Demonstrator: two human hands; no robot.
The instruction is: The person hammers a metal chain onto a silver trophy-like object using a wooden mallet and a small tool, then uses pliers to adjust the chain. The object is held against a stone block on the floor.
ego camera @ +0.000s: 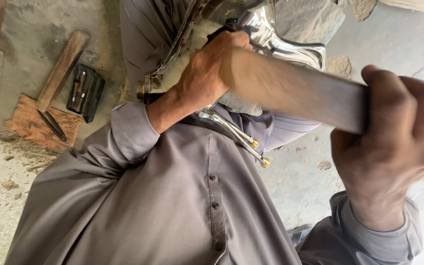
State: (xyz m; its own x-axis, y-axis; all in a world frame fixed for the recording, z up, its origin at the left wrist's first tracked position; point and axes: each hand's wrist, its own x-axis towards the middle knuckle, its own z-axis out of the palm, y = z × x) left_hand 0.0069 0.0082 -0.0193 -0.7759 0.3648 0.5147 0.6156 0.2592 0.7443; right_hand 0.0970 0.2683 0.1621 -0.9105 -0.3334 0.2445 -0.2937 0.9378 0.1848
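We note rough grey concrete floor (25,29), rubble scattered, left hand (207,73) clenched on chrome fitting (276,41), right hand (393,142) gripping blurred flat bar (295,88), wooden-handled tool (62,68) on rust-brown cloth (25,127).

The person wears a loose, grey-mauve, long-sleeved tunic (172,196) that fills the view from 6 to 9 o'clock. A stitched placket (214,196) runs down its middle, set with small dark round buttons. The cloth is smooth, with soft folds and creases. At 10 o'clock one sleeve ends in a plain, turned cuff (131,130) with a neat seam. At 4 o'clock the other cuff (384,235) is buttoned, a small button at its edge.
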